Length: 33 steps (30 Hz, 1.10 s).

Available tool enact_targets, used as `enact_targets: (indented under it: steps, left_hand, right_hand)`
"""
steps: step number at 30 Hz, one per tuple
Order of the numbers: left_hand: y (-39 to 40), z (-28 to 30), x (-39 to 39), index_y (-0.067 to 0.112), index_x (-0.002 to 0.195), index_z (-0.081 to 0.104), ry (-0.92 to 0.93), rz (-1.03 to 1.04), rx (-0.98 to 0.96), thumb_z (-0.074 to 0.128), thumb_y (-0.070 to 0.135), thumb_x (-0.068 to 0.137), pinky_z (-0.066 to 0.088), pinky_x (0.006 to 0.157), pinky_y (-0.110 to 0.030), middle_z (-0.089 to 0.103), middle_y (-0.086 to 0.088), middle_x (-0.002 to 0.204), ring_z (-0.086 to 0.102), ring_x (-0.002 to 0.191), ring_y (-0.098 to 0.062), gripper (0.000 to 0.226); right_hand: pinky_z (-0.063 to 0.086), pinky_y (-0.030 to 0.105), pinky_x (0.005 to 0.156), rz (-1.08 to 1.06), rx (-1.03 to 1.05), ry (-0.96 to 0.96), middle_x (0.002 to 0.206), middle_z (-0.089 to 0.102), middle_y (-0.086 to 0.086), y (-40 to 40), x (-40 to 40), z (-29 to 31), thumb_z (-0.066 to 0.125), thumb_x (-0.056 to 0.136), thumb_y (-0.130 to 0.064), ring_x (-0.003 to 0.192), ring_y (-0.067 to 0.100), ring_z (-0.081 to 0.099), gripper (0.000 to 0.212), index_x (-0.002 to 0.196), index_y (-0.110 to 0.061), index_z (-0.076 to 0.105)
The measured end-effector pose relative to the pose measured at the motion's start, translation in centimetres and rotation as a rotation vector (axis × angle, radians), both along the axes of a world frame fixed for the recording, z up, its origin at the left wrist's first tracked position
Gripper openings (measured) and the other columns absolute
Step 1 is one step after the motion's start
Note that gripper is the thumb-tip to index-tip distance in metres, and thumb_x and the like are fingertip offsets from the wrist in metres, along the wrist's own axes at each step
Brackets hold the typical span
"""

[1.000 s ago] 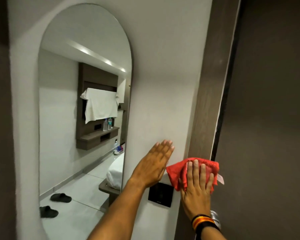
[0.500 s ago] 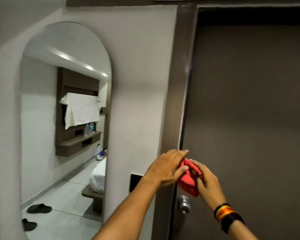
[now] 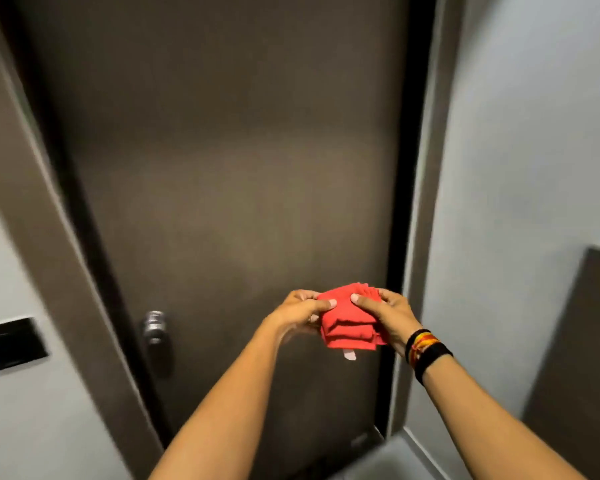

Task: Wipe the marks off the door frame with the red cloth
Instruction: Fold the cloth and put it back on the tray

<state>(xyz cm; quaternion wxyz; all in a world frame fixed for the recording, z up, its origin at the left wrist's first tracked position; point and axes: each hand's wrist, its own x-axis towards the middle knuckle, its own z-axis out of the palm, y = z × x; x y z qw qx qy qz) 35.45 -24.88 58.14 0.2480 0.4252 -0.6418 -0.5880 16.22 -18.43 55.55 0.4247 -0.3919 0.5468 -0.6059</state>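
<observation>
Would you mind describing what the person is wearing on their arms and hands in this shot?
Both forearms are bare, with no sleeves in view and no gloves. The left hand has nothing on its wrist. The right hand has a stack of bands at the wrist: thin black ones, red and yellow threads, and a wider black band.

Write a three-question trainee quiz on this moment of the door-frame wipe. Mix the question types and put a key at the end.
1. True or false: the red cloth is pressed flat against the door frame.
2. Which hand wears the wristbands? A) left B) right C) neither
3. Fill in: the metal door knob sits to the ____ of both hands in the picture.

Key
1. False. The left hand and right hand hold it folded in front of the door, off the frame.
2. B
3. left
</observation>
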Motion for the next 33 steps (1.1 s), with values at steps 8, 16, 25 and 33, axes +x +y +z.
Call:
enact_targets:
  steps: [8,16,25,33]
  left_hand:
    - [7.1,-17.4,-22.6,0.003,0.098,0.07,-0.083,-0.016,0.224,0.073,0.004,0.091,0.052,0.075,-0.034,0.066,-0.016,0.09,0.059,0.071,-0.023,0.007]
    - [19.5,-38.3,-35.5,0.014,0.123,0.07,-0.34,-0.154,0.493,0.066,0.005,0.093,0.052,0.052,-0.022,0.07,-0.008,0.101,0.062,0.068,-0.014,0.031]
    - [26.1,-55.2,-36.9,0.013,0.141,0.059,-0.506,-0.228,0.532,0.06,0.001,0.096,0.052,0.099,-0.031,0.067,-0.013,0.136,0.063,0.111,-0.024,0.047]
    - [27.1,-62.1,-36.1,0.021,0.151,0.051,-0.466,-0.225,0.7,0.055,0.015,0.104,0.05,0.112,-0.042,0.061,-0.015,0.144,0.063,0.123,-0.034,0.048]
  right_hand:
    - [0.059,0.033,0.074,-0.326,0.423,-0.211,0.091,0.075,0.016,11.3,-17.2,-16.3,0.071,0.088,-0.01,0.076,0.028,0.069,0.013,0.099,-0.006,0.075]
    - [0.048,0.03,0.068,-0.613,0.781,-0.305,0.072,0.061,0.01,24.6,-26.4,-37.3,0.052,0.086,0.014,0.07,0.021,0.056,0.034,0.068,-0.013,0.063]
    - [0.058,0.048,0.082,-0.69,1.064,-0.327,0.102,0.07,0.022,30.2,-26.4,-54.7,0.056,0.082,0.012,0.088,0.035,0.066,0.034,0.11,-0.001,0.069]
    - [0.052,0.039,0.098,-0.445,1.239,0.014,0.132,0.064,0.026,29.7,-25.6,-60.1,0.055,0.094,-0.009,0.119,0.04,0.063,0.049,0.143,-0.005,0.049]
